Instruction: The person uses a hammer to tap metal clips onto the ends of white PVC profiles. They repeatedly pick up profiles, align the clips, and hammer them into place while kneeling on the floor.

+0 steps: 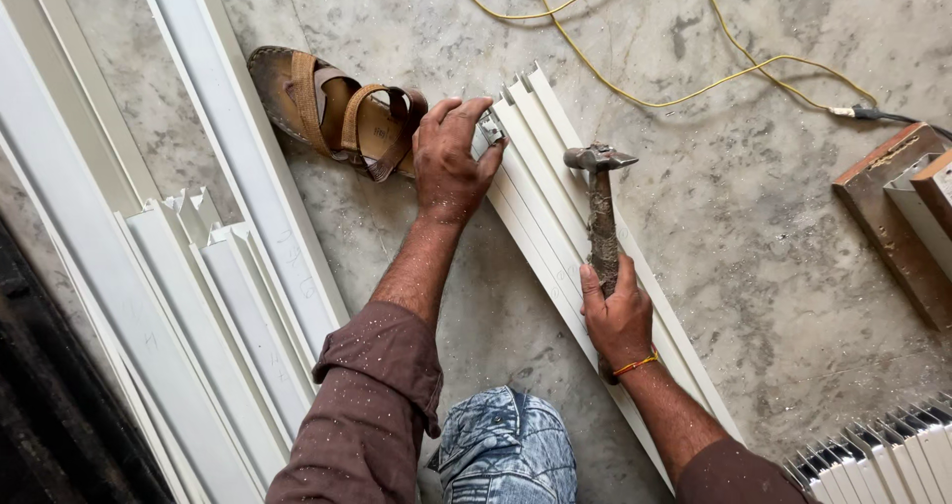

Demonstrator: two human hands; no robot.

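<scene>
Firmly, right hand (617, 311) grips hammer (600, 207).

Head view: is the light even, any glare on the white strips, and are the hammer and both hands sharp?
Head view: soft, even light with faint shadows; the white strips are bright under the left hand but keep their edges; the hammer and right hand are sharp; only slight wide-angle bending at the frame edges.

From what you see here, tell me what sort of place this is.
Probably a building site or a makeshift floor workshop. The person kneels on a bare, stained concrete floor, the right hand gripping a worn hammer while the left hand steadies white plastic profiles. More profile lengths lie alongside.
</scene>
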